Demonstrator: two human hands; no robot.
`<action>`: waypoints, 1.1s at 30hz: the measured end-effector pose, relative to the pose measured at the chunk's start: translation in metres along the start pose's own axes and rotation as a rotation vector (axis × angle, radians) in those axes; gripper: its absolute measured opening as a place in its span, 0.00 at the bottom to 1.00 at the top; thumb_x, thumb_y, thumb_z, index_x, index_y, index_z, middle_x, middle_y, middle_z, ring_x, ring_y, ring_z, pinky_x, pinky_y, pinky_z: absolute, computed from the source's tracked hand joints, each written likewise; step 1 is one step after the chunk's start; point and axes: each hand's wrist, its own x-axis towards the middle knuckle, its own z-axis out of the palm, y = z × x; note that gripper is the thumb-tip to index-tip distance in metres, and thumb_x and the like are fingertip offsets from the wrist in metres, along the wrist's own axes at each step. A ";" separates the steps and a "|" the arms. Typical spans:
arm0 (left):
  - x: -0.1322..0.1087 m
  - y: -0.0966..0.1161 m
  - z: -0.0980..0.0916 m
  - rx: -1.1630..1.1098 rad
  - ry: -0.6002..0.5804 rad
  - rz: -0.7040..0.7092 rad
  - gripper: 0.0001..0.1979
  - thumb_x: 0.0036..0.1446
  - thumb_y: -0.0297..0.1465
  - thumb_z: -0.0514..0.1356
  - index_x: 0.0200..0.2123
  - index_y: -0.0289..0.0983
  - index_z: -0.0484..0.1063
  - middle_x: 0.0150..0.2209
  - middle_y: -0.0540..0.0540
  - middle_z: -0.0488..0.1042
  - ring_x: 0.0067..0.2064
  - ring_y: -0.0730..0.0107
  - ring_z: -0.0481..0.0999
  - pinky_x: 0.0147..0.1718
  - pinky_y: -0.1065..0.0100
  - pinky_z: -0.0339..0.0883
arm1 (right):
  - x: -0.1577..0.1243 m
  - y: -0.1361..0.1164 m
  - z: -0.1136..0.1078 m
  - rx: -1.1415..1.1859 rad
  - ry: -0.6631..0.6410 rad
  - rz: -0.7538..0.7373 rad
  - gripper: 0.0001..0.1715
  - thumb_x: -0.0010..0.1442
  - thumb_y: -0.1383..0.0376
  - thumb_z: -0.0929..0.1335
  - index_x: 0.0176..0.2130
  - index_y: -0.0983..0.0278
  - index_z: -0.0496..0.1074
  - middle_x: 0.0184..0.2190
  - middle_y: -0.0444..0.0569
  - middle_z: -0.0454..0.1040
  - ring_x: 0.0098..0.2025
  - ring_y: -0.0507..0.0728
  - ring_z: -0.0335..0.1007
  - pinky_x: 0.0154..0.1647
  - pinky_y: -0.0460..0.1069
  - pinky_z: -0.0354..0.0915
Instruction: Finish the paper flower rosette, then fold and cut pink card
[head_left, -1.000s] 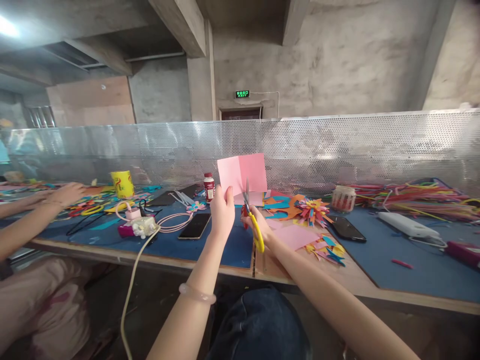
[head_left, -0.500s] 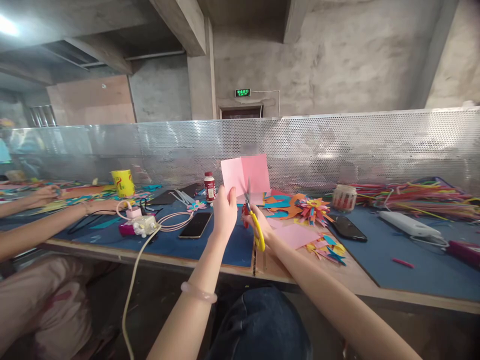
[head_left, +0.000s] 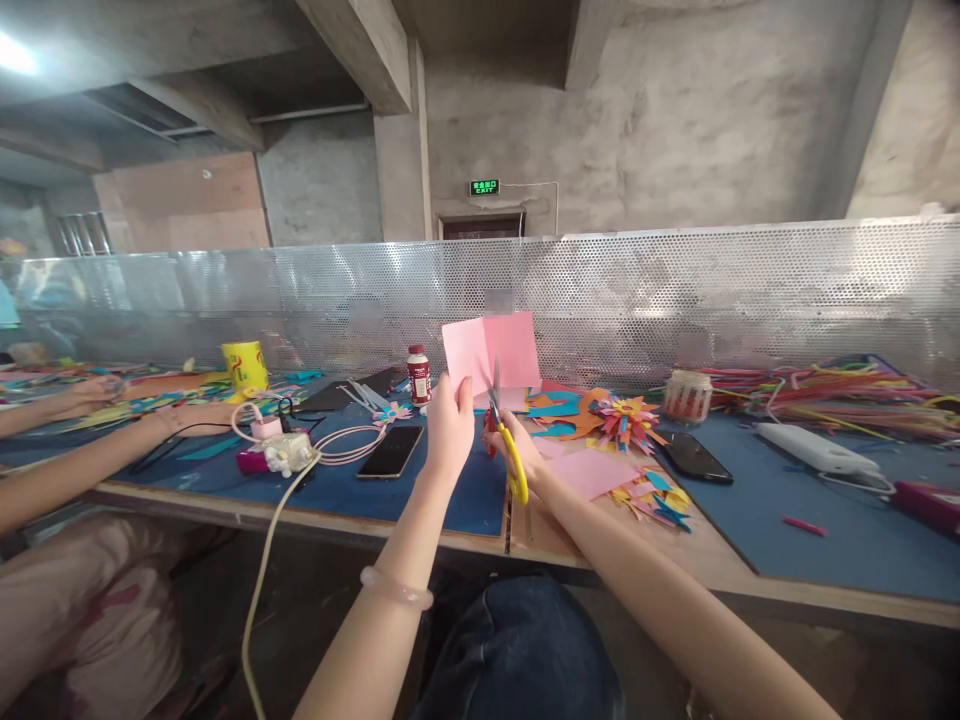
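Observation:
A sheet of pink paper (head_left: 513, 348), creased down its middle, stands raised above the table in the grip of my left hand (head_left: 450, 430), thumb pressed to its lower edge. My right hand (head_left: 521, 450) is closed around scissors (head_left: 516, 465) with yellow and red handles. Their blades point up along the paper near the crease; whether they are cutting it I cannot tell. Below my right hand lies more pink paper (head_left: 589, 472), with coloured scraps (head_left: 656, 497) beside it. A layered paper flower (head_left: 626, 420) sits just behind.
Phones lie on both sides, a left phone (head_left: 391, 452) and a right phone (head_left: 696, 457). Left are a red bottle (head_left: 418, 376), a power plug (head_left: 291, 453) with cables and a yellow cup (head_left: 246, 367). A co-worker's arms (head_left: 97, 450) reach in. A perforated metal screen (head_left: 337, 300) backs the table.
Almost nothing differs. The pink paper's top edge sits very slightly lower, and both hands keep the same hold.

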 end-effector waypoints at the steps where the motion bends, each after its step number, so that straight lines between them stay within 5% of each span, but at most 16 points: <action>1: 0.000 0.000 0.000 0.005 -0.002 0.004 0.10 0.60 0.34 0.50 0.27 0.39 0.56 0.20 0.52 0.64 0.22 0.71 0.67 0.22 0.71 0.58 | 0.000 -0.001 0.000 0.000 0.003 0.003 0.09 0.50 0.63 0.63 0.34 0.62 0.60 0.27 0.41 0.64 0.29 0.52 0.60 0.31 0.48 0.59; 33: 0.001 0.007 -0.002 0.082 -0.034 0.052 0.08 0.61 0.33 0.48 0.29 0.39 0.55 0.20 0.52 0.60 0.23 0.69 0.66 0.22 0.71 0.53 | 0.000 0.005 0.003 -0.077 0.108 -0.033 0.07 0.48 0.65 0.62 0.32 0.61 0.61 0.22 0.39 0.64 0.23 0.50 0.60 0.26 0.46 0.59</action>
